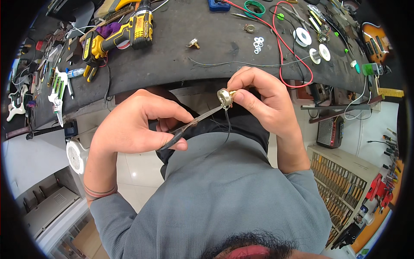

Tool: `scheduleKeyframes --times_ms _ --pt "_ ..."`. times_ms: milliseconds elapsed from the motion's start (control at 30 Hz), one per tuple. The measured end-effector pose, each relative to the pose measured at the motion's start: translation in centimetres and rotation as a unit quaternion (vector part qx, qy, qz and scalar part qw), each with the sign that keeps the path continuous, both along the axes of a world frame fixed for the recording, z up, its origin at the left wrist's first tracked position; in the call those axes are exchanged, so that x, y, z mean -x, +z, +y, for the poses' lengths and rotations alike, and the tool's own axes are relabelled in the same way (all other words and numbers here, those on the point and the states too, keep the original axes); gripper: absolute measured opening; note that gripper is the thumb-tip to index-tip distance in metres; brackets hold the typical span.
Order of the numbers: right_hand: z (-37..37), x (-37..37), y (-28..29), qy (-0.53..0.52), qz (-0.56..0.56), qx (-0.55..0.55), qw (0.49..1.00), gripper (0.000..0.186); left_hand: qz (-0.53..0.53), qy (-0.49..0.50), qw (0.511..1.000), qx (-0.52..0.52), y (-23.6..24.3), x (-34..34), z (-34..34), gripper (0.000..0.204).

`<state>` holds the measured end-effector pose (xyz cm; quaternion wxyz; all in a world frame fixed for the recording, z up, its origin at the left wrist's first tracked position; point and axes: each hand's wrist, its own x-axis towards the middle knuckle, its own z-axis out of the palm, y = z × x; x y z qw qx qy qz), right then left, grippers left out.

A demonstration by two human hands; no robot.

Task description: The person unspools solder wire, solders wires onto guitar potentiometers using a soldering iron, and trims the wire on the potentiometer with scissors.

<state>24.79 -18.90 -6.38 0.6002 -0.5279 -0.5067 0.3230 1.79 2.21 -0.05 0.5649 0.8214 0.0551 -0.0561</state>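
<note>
In front of my grey shirt, my left hand (142,118) is closed round a slim pair of scissors (202,116) with a dark handle. Its narrow metal blades point up and right, the tips close by the potentiometer's terminals; whether they touch cannot be made out. My right hand (263,97) pinches the potentiometer (224,96) between thumb and fingers, its round metal can facing left. The brass shaft is partly hidden by the fingertips. From the terminals a thin dark wire (229,125) hangs down over my lap.
On the dark bench lie another potentiometer (193,43), several white washers (258,45), a strand of solder (241,63) running to a spool (315,55), and a red cable (280,47). A yellow-black cordless drill (125,36) rests at the left. A drawer cabinet (340,185) stands at the lower right.
</note>
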Motion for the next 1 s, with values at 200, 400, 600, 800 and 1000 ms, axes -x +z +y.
scheduleKeyframes --times_ms 200,400,600,800,1000 --pt "0.10 -0.05 -0.17 0.000 -0.036 0.001 0.999 0.012 0.000 -0.006 1.000 0.005 -0.36 0.09 0.30 0.044" --pt "0.13 -0.01 -0.11 -0.001 -0.055 0.004 0.999 0.012 0.004 -0.004 1.000 -0.001 -0.22 0.21 0.29 0.043" --pt "-0.01 -0.24 0.40 0.020 -0.064 0.035 0.997 0.008 -0.003 -0.006 1.000 -0.023 -0.05 0.36 0.13 0.043" --pt "0.21 -0.06 -0.14 0.001 -0.060 0.013 0.998 0.014 0.002 0.008 1.000 -0.010 -0.22 0.38 -0.01 0.043" --pt "0.20 -0.21 -0.07 0.006 -0.060 0.028 0.998 0.015 0.003 0.018 1.000 -0.026 -0.19 0.28 -0.26 0.041"
